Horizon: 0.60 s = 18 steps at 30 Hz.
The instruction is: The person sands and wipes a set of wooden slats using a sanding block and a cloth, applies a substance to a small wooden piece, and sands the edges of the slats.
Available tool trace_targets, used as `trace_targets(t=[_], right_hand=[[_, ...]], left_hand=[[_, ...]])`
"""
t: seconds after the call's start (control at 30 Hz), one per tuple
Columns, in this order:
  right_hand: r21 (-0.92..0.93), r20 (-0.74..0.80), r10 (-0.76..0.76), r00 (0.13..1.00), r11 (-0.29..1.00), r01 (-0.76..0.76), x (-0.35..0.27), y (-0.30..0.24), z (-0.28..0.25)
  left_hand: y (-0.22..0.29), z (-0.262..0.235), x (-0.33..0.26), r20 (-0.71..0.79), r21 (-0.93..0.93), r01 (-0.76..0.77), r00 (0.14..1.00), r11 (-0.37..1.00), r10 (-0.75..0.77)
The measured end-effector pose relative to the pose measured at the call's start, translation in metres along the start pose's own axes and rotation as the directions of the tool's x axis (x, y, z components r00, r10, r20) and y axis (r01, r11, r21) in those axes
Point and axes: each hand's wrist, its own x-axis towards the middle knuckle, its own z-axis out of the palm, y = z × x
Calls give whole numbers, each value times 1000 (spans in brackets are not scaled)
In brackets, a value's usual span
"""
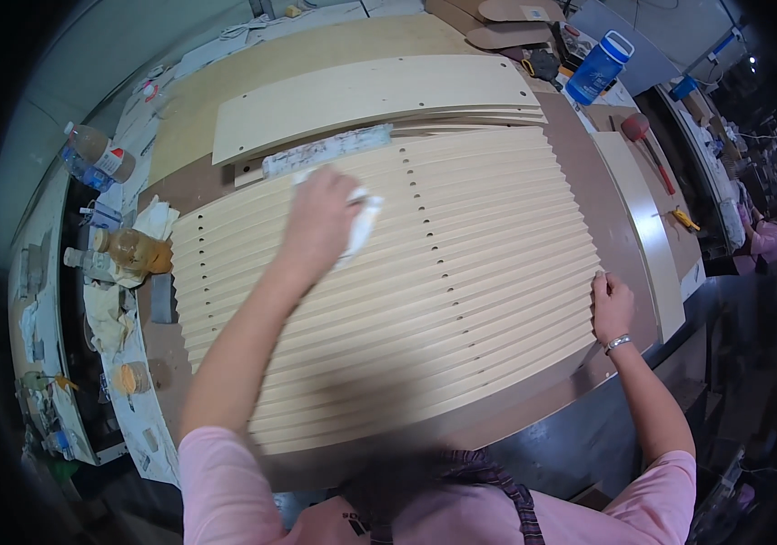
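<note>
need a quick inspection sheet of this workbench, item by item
surface: brown workbench top, mostly covered.
job's things: overlapping pale wooden slats with drilled holes; white cloth on them.
clutter: blue water bottle, amber glue bottle, red-headed mallet, rags at the left edge.
grips: left hand presses the cloth; right hand rests on the slats' right edge.
cables: nothing seen.
surroundings: another person at a bench on the right.

Materials and finish: pale wood on a brown board bench

Wooden slats are showing smooth, matt, pale faces; the white cloth is looking soft and crumpled; the blue bottle is appearing as translucent plastic.
</note>
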Motion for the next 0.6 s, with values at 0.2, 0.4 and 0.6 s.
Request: trace_targets(t=[0.2,0.4,0.6], right_hand=[[21,22,-15,1000,1000,15,5,7,4],[-14,34,-95,995,995,95,5,6,6],[-127,-7,-101,995,987,99,-2,6,0]], left_hand=[[86,84,97,-75,-230,-228,973,946,216],[17,46,55,53,-74,-310,948,948,314],[-83,-121,-59,203,63,272,939,960,-279]])
